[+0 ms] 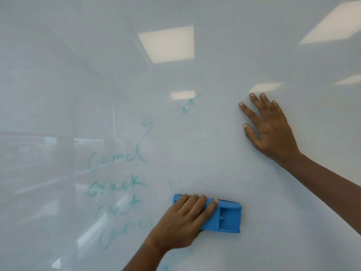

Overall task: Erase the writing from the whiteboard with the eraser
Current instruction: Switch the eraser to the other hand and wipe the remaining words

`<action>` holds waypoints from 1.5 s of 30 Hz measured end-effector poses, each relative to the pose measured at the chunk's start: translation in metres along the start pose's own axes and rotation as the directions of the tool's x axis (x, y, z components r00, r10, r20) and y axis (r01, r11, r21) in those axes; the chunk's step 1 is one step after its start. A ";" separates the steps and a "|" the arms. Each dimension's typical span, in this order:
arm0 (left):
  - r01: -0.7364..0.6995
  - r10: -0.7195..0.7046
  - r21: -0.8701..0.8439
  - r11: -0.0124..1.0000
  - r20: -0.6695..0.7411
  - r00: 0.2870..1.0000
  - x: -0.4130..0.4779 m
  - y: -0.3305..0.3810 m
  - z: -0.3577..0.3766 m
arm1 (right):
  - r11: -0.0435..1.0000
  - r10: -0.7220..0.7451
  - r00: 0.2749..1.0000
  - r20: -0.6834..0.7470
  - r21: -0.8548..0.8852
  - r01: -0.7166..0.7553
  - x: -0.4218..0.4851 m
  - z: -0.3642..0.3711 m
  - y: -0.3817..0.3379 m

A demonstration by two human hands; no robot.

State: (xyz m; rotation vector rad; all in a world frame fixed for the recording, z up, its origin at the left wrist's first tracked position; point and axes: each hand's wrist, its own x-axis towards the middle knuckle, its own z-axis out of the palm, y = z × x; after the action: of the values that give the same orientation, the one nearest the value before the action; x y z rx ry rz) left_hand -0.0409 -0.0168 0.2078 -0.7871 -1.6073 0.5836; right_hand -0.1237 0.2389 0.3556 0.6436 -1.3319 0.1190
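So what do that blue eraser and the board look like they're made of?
The blue eraser looks like moulded plastic with a matte finish: one even colour, rounded edges and a recessed pocket. A dark strip along its top edge may be the felt pad. The whiteboard is smooth and glossy, mirroring ceiling lights; whether it is glass or coated panel cannot be told.

Two bare hands show against the whiteboard [117, 75]; the left hand [181, 222] and right hand [271, 130] wear no rings; both forearms are sleeveless; fingernails short.
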 end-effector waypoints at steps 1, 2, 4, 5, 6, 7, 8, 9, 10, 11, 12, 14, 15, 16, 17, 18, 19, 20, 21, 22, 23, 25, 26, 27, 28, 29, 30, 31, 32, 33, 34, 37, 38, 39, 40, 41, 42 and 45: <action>-0.058 0.058 -0.003 0.998 0.007 0.998 0.003 -0.006 -0.001 | 1.000 0.002 1.000 0.000 0.002 -0.002 0.000 0.000 0.000; -0.090 0.090 0.000 0.996 -0.001 0.996 0.012 -0.020 -0.002 | 1.000 0.003 1.000 -0.003 0.004 -0.003 0.000 -0.001 0.000; -0.004 0.008 0.052 0.999 -0.073 0.997 0.039 -0.061 -0.008 | 1.000 0.001 1.000 -0.006 0.008 -0.001 0.001 -0.001 0.000; 0.132 -0.118 0.100 0.986 -0.132 0.984 0.055 -0.087 -0.013 | 1.000 -0.001 1.000 -0.005 0.007 0.001 0.001 0.000 0.000; 0.315 -0.286 0.136 0.939 -0.195 0.938 0.074 -0.115 -0.022 | 1.000 0.000 1.000 -0.004 0.008 0.000 0.001 -0.001 0.000; 0.507 -0.466 0.146 0.850 -0.242 0.851 0.093 -0.142 -0.034 | 1.000 0.002 1.000 -0.002 0.010 -0.002 0.000 -0.001 0.000; 0.682 -0.645 0.115 0.723 -0.241 0.725 0.111 -0.166 -0.047 | 1.000 0.004 1.000 0.001 0.012 -0.004 0.000 -0.001 0.000; 0.816 -0.793 0.048 0.575 -0.212 0.571 0.124 -0.185 -0.058 | 1.000 0.006 1.000 0.004 0.013 -0.006 0.000 -0.001 -0.001; 0.891 -0.879 -0.017 0.454 -0.173 0.444 0.133 -0.198 -0.066 | 1.000 0.009 1.000 0.005 0.014 -0.009 0.000 -0.001 -0.001; 0.918 -0.910 -0.030 0.396 -0.148 0.387 0.138 -0.206 -0.068 | 1.000 0.011 1.000 0.007 0.012 -0.011 0.000 -0.001 -0.001; 0.918 -0.909 -0.002 0.397 -0.141 0.393 0.138 -0.206 -0.067 | 1.000 0.013 1.000 0.007 0.014 -0.013 0.000 -0.001 -0.001; 0.855 -0.837 0.052 0.517 -0.178 0.517 0.126 -0.188 -0.058 | 1.000 0.012 1.000 0.007 0.012 -0.012 0.000 -0.001 -0.001; 0.797 -0.772 0.073 0.600 -0.209 0.600 0.115 -0.171 -0.048 | 1.000 0.012 1.000 0.006 0.011 -0.012 0.000 -0.001 -0.001; 0.727 -0.696 0.085 0.681 -0.234 0.679 0.103 -0.151 -0.038 | 1.000 0.012 1.000 0.003 0.008 -0.012 0.000 -0.001 -0.001; 0.646 -0.614 0.075 0.760 -0.243 0.751 0.090 -0.128 -0.028 | 1.000 0.010 1.000 0.000 0.004 -0.010 0.000 -0.001 -0.001; 0.552 -0.531 0.048 0.832 -0.216 0.819 0.077 -0.103 -0.020 | 1.000 0.009 1.000 -0.002 0.000 -0.009 0.000 -0.001 -0.001; 0.447 -0.437 0.021 0.894 -0.171 0.883 0.066 -0.080 -0.015 | 1.000 0.010 1.000 -0.003 -0.001 -0.010 -0.001 -0.001 -0.001; 0.345 -0.341 0.009 0.938 -0.133 0.931 0.057 -0.061 -0.012 | 1.000 0.009 1.000 -0.002 -0.001 -0.009 0.000 -0.002 -0.001; 0.258 -0.256 0.010 0.966 -0.104 0.961 0.051 -0.050 -0.011 | 1.000 0.009 1.000 0.002 0.001 -0.009 -0.001 -0.002 -0.002; 0.177 -0.175 0.023 0.984 -0.087 0.981 0.049 -0.049 -0.011 | 1.000 0.008 1.000 0.004 0.003 -0.008 0.000 -0.002 -0.002; 0.101 -0.099 0.037 0.994 -0.072 0.992 0.052 -0.058 -0.014 | 1.000 0.008 1.000 0.005 0.003 -0.008 0.000 -0.003 -0.002; 0.081 -0.075 0.101 0.992 -0.069 0.995 0.068 -0.089 -0.020 | 1.000 0.006 1.000 0.005 0.004 -0.006 0.000 -0.003 -0.001; 0.176 -0.163 0.151 0.973 -0.098 0.982 0.079 -0.109 -0.022 | 1.000 0.004 1.000 0.004 0.005 -0.004 0.000 -0.003 -0.001; 0.326 -0.301 0.184 0.927 -0.152 0.942 0.093 -0.129 -0.028 | 1.000 0.004 1.000 0.002 0.006 -0.004 0.000 -0.002 -0.001; 0.490 -0.454 0.187 0.852 -0.206 0.867 0.107 -0.148 -0.036 | 1.000 0.005 1.000 0.002 0.008 -0.005 -0.001 -0.002 -0.001; 0.630 -0.591 0.160 0.760 -0.233 0.773 0.122 -0.164 -0.046 | 1.000 0.006 1.000 0.001 0.009 -0.006 -0.001 -0.002 -0.001; 0.731 -0.702 0.133 0.669 -0.211 0.681 0.134 -0.176 -0.055 | 1.000 0.008 1.000 0.000 0.011 -0.008 -0.001 -0.002 -0.002; 0.794 -0.776 0.117 0.596 -0.169 0.607 0.144 -0.184 -0.059 | 1.000 0.010 1.000 -0.001 0.012 -0.010 -0.001 -0.001 -0.002; 0.819 -0.808 0.117 0.562 -0.135 0.574 0.149 -0.189 -0.060 | 1.000 0.011 1.000 -0.002 0.011 -0.011 0.000 -0.002 -0.001; 0.819 -0.808 0.116 0.562 -0.132 0.573 0.152 -0.189 -0.059 | 1.000 0.010 1.000 -0.003 0.008 -0.010 0.000 -0.002 -0.001; 0.802 -0.788 0.116 0.586 -0.150 0.597 0.150 -0.183 -0.058 | 1.000 0.008 1.000 -0.004 0.005 -0.008 0.000 -0.002 -0.001; 0.660 -0.614 0.126 0.740 -0.274 0.741 0.123 -0.142 -0.034 | 1.000 0.007 1.000 -0.013 0.003 -0.007 -0.001 -0.002 -0.002; 0.588 -0.548 0.101 0.803 -0.265 0.793 0.108 -0.119 -0.023 | 1.000 0.007 1.000 -0.015 0.001 -0.006 -0.001 -0.001 -0.002; 0.501 -0.477 0.058 0.863 -0.228 0.849 0.092 -0.091 -0.013 | 1.000 0.009 1.000 -0.017 -0.002 -0.009 -0.002 -0.002 -0.002; 0.403 -0.392 0.020 0.915 -0.186 0.901 0.074 -0.061 -0.005 | 1.000 0.010 1.000 -0.018 -0.004 -0.010 -0.001 -0.001 -0.003; 0.289 -0.286 0.000 0.957 -0.135 0.948 0.055 -0.030 0.001 | 1.000 0.011 1.000 -0.018 -0.006 -0.011 -0.001 -0.002 -0.002; 0.167 -0.167 -0.001 0.986 -0.077 0.983 0.035 -0.002 0.007 | 1.000 0.011 1.000 -0.014 -0.007 -0.012 -0.001 -0.002 -0.003; -0.118 0.118 0.006 0.993 0.026 0.993 -0.003 0.036 0.015 | 1.000 0.014 1.000 -0.008 -0.006 -0.014 -0.002 -0.003 -0.002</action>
State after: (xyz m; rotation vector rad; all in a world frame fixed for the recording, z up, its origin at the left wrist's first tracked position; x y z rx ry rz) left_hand -0.0487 0.0048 0.1759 -0.8766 -1.5882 0.6868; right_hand -0.1211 0.2392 0.3532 0.6282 -1.3290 0.1283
